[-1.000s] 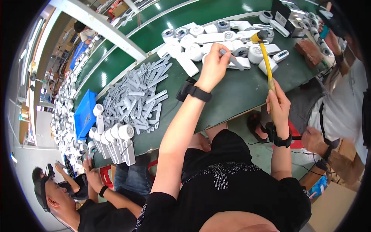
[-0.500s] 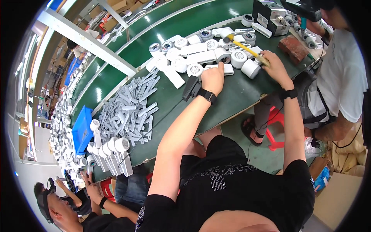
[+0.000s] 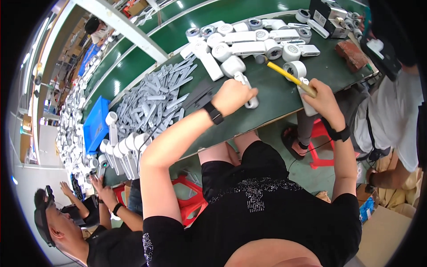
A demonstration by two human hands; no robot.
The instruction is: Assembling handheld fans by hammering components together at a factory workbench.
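Observation:
My left hand (image 3: 231,97) is closed at a white handheld fan (image 3: 234,66), its thumb over the handle, which slants toward the bench's near edge. My right hand (image 3: 324,101) grips a hammer (image 3: 284,73) by the end of its yellow handle. The hammer's head points away to the left, above the bench and right of that fan. Under the hammer and my right hand, another white fan (image 3: 295,69) lies with its handle toward me; my hand partly covers it. A dark device with a cable (image 3: 195,99) lies beside my left wrist.
Many white fans (image 3: 249,48) are heaped along the far side of the green bench (image 3: 271,107). To the left are a pile of grey strips (image 3: 151,100), a blue tray (image 3: 95,127) and a row of fans. A reddish block (image 3: 351,55) lies right. People sit on both sides.
My left hand has moved left and nearer, with a fan now at it. The hammer and my right hand have come nearer and down, over another fan. The view has shifted.

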